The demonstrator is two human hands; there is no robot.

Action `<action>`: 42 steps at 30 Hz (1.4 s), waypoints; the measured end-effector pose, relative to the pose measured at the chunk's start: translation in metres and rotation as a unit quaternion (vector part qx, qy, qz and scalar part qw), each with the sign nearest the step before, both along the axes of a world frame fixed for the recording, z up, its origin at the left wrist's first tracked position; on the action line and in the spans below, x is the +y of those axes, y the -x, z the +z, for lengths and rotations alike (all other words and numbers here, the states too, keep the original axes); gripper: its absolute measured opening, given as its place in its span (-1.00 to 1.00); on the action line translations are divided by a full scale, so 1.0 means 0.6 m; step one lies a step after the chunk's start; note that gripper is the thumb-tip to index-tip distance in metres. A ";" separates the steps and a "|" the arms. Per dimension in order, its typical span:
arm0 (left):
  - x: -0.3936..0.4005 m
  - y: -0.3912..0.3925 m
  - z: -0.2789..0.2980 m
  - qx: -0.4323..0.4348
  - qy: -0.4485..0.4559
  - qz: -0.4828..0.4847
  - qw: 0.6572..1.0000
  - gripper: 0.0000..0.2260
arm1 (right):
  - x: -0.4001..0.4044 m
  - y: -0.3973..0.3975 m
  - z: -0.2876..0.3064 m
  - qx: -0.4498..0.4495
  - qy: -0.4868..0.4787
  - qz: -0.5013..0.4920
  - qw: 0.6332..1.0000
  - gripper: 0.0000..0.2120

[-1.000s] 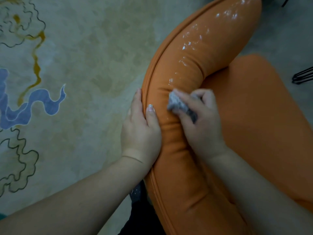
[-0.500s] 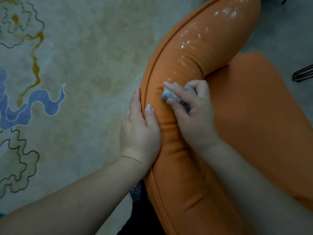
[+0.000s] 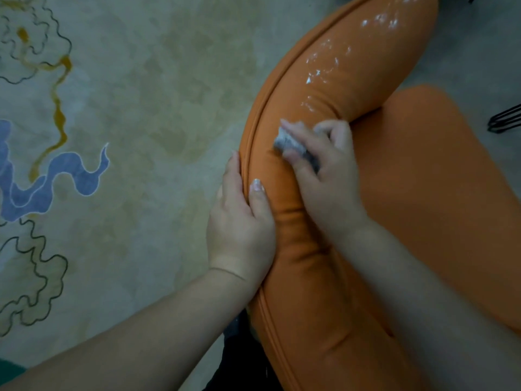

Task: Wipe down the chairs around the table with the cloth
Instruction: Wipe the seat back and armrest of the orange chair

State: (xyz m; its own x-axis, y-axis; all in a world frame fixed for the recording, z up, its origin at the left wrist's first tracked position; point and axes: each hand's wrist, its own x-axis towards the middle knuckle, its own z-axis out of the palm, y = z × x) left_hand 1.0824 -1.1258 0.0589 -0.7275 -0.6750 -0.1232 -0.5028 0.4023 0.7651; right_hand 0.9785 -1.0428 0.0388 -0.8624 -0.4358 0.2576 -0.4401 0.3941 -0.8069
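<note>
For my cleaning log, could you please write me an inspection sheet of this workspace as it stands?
Surface: orange chair backrest has white smears along its top; seat looks plain.
Job's things: small grey cloth pressed on the backrest, below the smears.
Clutter: nothing seen.
Grips: right hand holds the cloth; left hand clasps the backrest edge, thumb on top.
Cables: nothing seen.
Surroundings: patterned rug with blue and yellow swirls; black wire legs at right.
</note>
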 end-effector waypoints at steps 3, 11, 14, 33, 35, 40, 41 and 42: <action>0.000 0.001 0.003 0.004 0.011 -0.019 1.000 -0.44 | 0.040 -0.042 -0.001 0.001 -0.002 0.029 1.000 -0.67; -0.001 0.001 0.004 0.022 0.027 -0.043 0.998 -0.44 | -0.025 0.052 0.010 -0.006 0.004 -0.053 0.999 -0.72; 0.000 0.001 0.006 0.020 0.030 -0.046 0.998 -0.45 | 0.022 -0.023 0.008 0.015 -0.004 0.018 1.000 -0.70; -0.001 0.003 0.003 0.011 0.033 -0.032 0.999 -0.44 | -0.028 0.087 0.031 0.053 -0.057 0.013 0.997 -0.71; -0.002 0.004 -0.001 0.010 0.031 -0.034 0.999 -0.44 | -0.032 0.079 0.020 0.022 -0.011 -0.032 0.999 -0.72; 0.003 0.009 0.004 -0.010 0.052 -0.057 0.997 -0.45 | -0.007 0.029 0.009 0.066 -0.007 0.010 0.998 -0.72; 0.003 0.014 0.007 -0.021 0.056 -0.055 0.997 -0.42 | -0.009 0.048 0.011 0.084 -0.020 0.019 0.996 -0.72; 0.001 0.020 0.010 -0.035 0.063 -0.053 0.996 -0.41 | -0.015 0.072 0.012 0.103 -0.033 0.020 0.994 -0.71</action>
